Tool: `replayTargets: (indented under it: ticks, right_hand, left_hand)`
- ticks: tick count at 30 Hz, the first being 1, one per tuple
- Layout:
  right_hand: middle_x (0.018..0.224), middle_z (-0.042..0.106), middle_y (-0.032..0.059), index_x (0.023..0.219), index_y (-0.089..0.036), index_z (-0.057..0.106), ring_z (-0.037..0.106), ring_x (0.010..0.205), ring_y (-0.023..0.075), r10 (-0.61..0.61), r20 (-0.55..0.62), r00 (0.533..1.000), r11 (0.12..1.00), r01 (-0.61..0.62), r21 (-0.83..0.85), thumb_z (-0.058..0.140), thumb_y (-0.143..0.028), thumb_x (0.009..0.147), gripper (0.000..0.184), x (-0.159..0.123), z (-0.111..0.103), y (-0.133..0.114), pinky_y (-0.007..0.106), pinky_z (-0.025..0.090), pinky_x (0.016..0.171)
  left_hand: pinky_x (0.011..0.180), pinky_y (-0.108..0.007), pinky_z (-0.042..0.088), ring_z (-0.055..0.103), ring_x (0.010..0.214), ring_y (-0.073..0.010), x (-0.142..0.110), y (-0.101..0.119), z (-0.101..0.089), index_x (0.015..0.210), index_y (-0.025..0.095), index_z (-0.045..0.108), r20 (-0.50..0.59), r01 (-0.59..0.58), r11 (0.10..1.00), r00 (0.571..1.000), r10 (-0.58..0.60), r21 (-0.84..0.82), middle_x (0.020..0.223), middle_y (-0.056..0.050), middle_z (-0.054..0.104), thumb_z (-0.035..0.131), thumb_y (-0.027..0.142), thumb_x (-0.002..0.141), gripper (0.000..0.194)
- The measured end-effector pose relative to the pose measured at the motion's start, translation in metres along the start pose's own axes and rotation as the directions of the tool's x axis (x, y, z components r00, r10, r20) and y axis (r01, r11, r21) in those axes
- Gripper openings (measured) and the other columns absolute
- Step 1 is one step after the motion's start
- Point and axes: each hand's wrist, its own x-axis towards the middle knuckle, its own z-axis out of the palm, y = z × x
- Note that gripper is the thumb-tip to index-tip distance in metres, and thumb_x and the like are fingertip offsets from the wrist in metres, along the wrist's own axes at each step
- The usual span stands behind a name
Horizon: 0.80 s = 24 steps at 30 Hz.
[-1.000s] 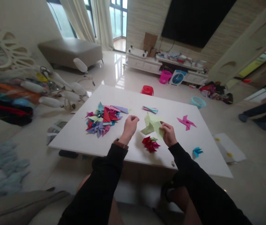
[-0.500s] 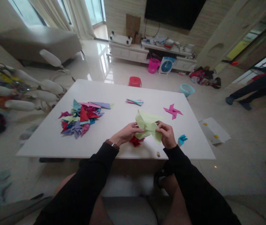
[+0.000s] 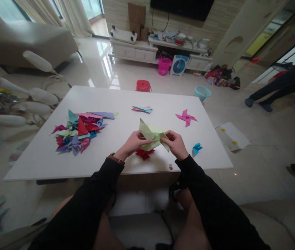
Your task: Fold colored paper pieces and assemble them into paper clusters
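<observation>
A pale green sheet of origami paper, partly folded with flaps sticking out, is held above the table's near side. My left hand pinches its left part between thumb and fingers. On the other side, my right hand grips the right part, thumb near the folded middle. Just beneath the paper lies a red folded paper piece, partly covered. To the right of my right hand rests a small blue folded paper piece. A pink paper pinwheel lies farther back.
The white table bears a heap of colourful folded papers at left and a few flat folded strips at the back. Beyond its far edge stand a red stool and a blue basket. A person's legs show at right.
The view has shifted slightly, so the table appears farther left. Both hands still hold the green paper; its right side now looks drawn inward, with the right hand closer to the middle.
</observation>
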Motion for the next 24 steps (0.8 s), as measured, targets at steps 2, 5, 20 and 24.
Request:
replayTargets:
  ticks: [2,5,20,24]
  right_hand:
    - [0.072,0.068,-0.0011,0.072,-0.02,0.065,0.062,0.069,0.0161,-0.002,0.034,0.999,1.0,0.003,-0.013,0.081,-0.035,0.067,0.023,-0.001,0.001,-0.001,0.029,0.049,0.068]
    - [0.08,0.073,0.0011,0.079,-0.019,0.07,0.065,0.075,0.0182,-0.004,0.078,0.997,1.0,0.004,-0.002,0.082,-0.038,0.068,0.025,-0.004,0.005,-0.003,0.032,0.052,0.074]
    - [0.082,0.077,0.0075,0.083,-0.017,0.078,0.067,0.069,0.0203,-0.035,-0.01,0.999,0.994,0.034,-0.109,0.078,-0.039,0.07,0.026,0.001,0.019,0.014,0.032,0.053,0.066]
    - [0.078,0.076,0.006,0.081,-0.016,0.077,0.064,0.065,0.018,-0.066,0.003,0.998,0.978,0.066,-0.199,0.074,-0.036,0.072,0.022,0.0,0.018,0.017,0.029,0.05,0.061]
  left_hand:
    - [0.087,-0.04,0.057,0.073,0.092,-0.0273,-0.003,0.0,0.0,0.101,0.01,0.077,-0.022,-0.012,0.998,1.0,0.013,0.054,0.105,-0.013,0.078,0.091,0.038,0.06,0.051]
    - [0.082,-0.039,0.059,0.074,0.09,-0.0282,-0.008,0.003,0.0,0.099,0.012,0.078,-0.073,-0.023,0.992,0.997,0.032,0.128,0.103,-0.012,0.078,0.09,0.039,0.062,0.048]
    - [0.088,-0.041,0.059,0.073,0.098,-0.0304,-0.013,-0.005,-0.002,0.109,0.012,0.076,-0.129,-0.076,0.983,0.987,0.098,0.166,0.111,-0.014,0.077,0.09,0.037,0.06,0.057]
    - [0.088,-0.042,0.059,0.073,0.1,-0.0316,-0.011,-0.01,0.0,0.108,0.011,0.077,-0.165,-0.035,0.991,0.985,0.056,0.127,0.111,-0.015,0.077,0.09,0.038,0.06,0.057]
